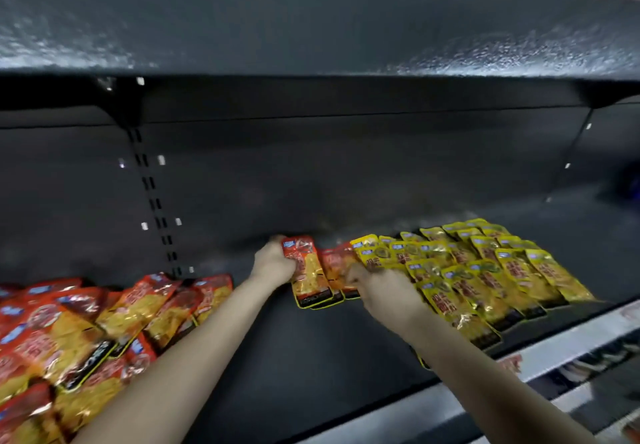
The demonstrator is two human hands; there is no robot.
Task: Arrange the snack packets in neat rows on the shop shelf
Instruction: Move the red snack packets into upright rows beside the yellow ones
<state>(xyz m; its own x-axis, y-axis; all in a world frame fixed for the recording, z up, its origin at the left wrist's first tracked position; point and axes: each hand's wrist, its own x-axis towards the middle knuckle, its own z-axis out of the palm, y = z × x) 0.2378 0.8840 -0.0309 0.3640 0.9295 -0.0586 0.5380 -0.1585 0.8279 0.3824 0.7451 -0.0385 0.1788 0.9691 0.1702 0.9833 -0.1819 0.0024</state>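
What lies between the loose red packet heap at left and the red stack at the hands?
Head view: bare dark metal shelf, crossed by the left forearm, separates the heap of red foil packets from the red packet stack.

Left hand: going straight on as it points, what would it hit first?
Probably the dark metal back panel behind the orange-red snack packets the left hand grips; depth unclear.
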